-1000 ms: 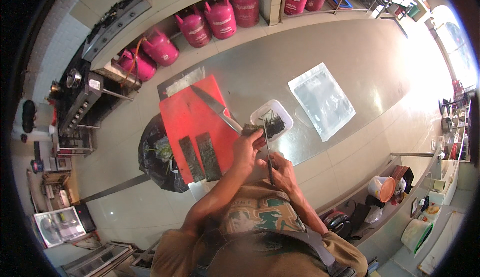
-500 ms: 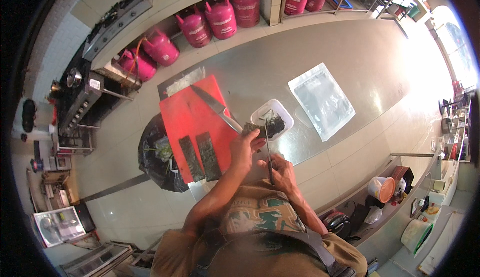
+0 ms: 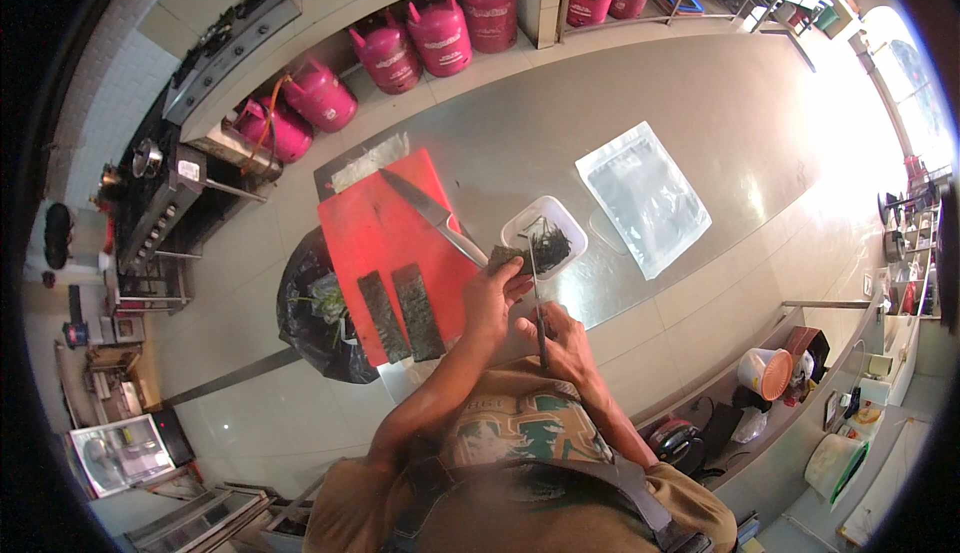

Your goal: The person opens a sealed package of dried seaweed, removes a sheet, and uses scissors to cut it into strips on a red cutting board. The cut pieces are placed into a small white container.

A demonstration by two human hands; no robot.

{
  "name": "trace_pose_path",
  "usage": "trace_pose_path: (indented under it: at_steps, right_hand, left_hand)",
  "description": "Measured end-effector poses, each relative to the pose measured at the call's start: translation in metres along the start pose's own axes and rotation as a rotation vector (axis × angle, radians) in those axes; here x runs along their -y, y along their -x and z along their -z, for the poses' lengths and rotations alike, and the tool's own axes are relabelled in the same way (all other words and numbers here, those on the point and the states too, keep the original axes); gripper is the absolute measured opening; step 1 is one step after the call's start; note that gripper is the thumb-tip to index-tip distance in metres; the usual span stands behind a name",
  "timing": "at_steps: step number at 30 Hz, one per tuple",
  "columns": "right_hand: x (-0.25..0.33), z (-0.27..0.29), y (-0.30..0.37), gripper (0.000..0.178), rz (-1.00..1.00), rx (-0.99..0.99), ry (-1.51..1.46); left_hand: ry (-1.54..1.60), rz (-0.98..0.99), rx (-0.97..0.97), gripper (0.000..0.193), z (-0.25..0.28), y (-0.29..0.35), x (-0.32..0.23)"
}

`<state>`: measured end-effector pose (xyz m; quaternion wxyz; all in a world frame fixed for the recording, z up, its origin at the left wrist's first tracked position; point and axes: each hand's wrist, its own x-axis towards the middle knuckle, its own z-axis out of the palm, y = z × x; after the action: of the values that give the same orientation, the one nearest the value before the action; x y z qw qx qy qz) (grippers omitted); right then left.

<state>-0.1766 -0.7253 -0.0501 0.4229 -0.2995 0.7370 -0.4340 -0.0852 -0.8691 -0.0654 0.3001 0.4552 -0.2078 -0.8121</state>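
Note:
My left hand pinches a small dark nori piece at the near left rim of a white plastic tub. Thin nori strips lie inside that tub. In my right hand are dark-handled scissors, their blades pointing away from me over the tub beside the held nori. Two long nori sheets rest side by side on a red cutting board to the left. A knife lies slanted across the board, its handle end close to my left hand.
A clear plastic pouch lies flat on the steel table, right of the tub. Left of the board hangs or stands a black plastic bag. Several pink gas cylinders line the far side, and a shelf with a bucket stands at right.
Both hands keep almost the same place over the tub. The nori piece and the scissor blades have shifted only slightly.

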Motion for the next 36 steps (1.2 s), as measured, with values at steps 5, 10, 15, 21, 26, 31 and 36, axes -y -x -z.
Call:
trace_pose_path:
  at_steps: [5, 10, 15, 21, 26, 31, 36]
  right_hand:
    - [-0.024, -0.004, -0.003, 0.057, -0.023, 0.019, -0.014]
    - [-0.042, -0.006, -0.002, 0.047, -0.028, -0.013, -0.104]
    - [0.03, 0.025, -0.013, 0.046, 0.221, -0.204, -0.25]
    - [0.058, 0.038, -0.023, 0.04, 0.629, -0.067, 0.119]
    - [0.048, 0.037, -0.022, 0.052, 0.719, -0.027, 0.242]
    - [0.042, 0.037, -0.024, 0.055, 0.67, -0.005, 0.286]
    - [0.047, 0.041, -0.019, 0.052, 0.673, -0.056, 0.26]
  left_hand:
    - [-0.019, 0.005, -0.009, 0.03, -0.002, 0.0, 0.0]
    - [-0.035, 0.05, 0.018, 0.028, 0.006, -0.001, -0.002]
    - [-0.273, 0.003, 0.171, 0.022, 0.003, 0.043, -0.037]
    - [-0.568, -0.128, 0.338, 0.02, 0.002, 0.067, -0.051]
    - [-0.647, -0.146, 0.371, 0.018, 0.005, 0.067, -0.054]
    - [-0.591, -0.124, 0.376, 0.017, 0.018, 0.057, -0.039]
    - [-0.467, -0.045, 0.293, 0.019, 0.019, 0.048, -0.032]
